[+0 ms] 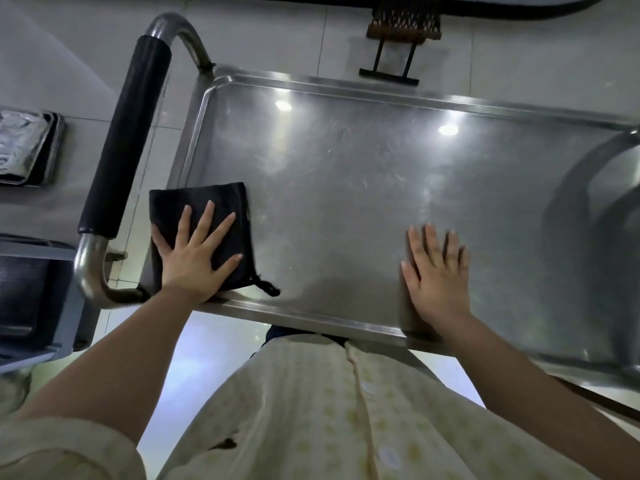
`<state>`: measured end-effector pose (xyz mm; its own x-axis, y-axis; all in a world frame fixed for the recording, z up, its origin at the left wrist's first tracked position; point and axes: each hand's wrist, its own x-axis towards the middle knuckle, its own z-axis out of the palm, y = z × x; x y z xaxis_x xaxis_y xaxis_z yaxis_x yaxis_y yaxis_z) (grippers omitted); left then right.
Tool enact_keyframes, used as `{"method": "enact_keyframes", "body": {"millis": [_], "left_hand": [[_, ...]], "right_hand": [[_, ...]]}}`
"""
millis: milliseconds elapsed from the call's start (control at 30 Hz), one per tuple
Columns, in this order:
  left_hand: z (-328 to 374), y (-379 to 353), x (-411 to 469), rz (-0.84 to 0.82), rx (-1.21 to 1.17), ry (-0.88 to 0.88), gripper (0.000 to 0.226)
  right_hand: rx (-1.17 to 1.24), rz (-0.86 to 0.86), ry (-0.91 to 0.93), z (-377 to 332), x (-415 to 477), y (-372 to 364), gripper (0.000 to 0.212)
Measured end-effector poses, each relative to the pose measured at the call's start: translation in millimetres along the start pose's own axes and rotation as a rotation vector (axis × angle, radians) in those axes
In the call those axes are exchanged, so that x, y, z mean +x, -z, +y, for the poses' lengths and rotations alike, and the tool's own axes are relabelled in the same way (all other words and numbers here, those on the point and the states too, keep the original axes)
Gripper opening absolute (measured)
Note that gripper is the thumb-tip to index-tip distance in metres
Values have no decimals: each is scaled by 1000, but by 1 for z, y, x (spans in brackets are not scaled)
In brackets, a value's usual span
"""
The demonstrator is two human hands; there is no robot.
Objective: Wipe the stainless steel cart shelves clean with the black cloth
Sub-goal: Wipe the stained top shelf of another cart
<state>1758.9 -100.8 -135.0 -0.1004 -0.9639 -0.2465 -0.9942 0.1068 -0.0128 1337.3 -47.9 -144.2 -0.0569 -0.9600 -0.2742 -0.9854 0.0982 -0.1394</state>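
Observation:
The top shelf of the stainless steel cart (pixel 363 174) fills the middle of the view, scuffed and reflecting ceiling lights. A folded black cloth (pixel 221 202) lies at the shelf's near left corner. My left hand (pixel 194 258) presses flat on the cloth with straight, spread fingers. My right hand (pixel 436 271) rests flat on the bare steel near the front rim, fingers straight, holding nothing. The lower shelves are hidden under the top one.
The cart's push handle with a black foam grip (pixel 128 140) curves along the left side. A second steel handle (pixel 595 188) rises at the right. A foil-lined tray (pixel 24 147) sits at far left, and a dark stand (pixel 394 39) stands on the tiled floor beyond.

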Motion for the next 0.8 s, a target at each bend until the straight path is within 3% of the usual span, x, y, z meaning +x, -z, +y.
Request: {"method": "enact_keyframes", "body": {"millis": [200, 367, 533, 667, 800], "left_hand": [[27, -2, -10, 5, -23, -33, 74], [154, -6, -18, 1, 12, -275, 78], [242, -3, -18, -15, -14, -301, 77], [199, -1, -21, -17, -1, -284, 76], [90, -1, -23, -35, -7, -31, 76]], "right_hand": [[-44, 132, 56, 11, -16, -14, 59], [-47, 100, 36, 13, -12, -16, 61], [-36, 85, 23, 21, -5, -11, 61], [-19, 70, 26, 24, -5, -10, 62], [-12, 56, 12, 23, -5, -7, 63]]}}
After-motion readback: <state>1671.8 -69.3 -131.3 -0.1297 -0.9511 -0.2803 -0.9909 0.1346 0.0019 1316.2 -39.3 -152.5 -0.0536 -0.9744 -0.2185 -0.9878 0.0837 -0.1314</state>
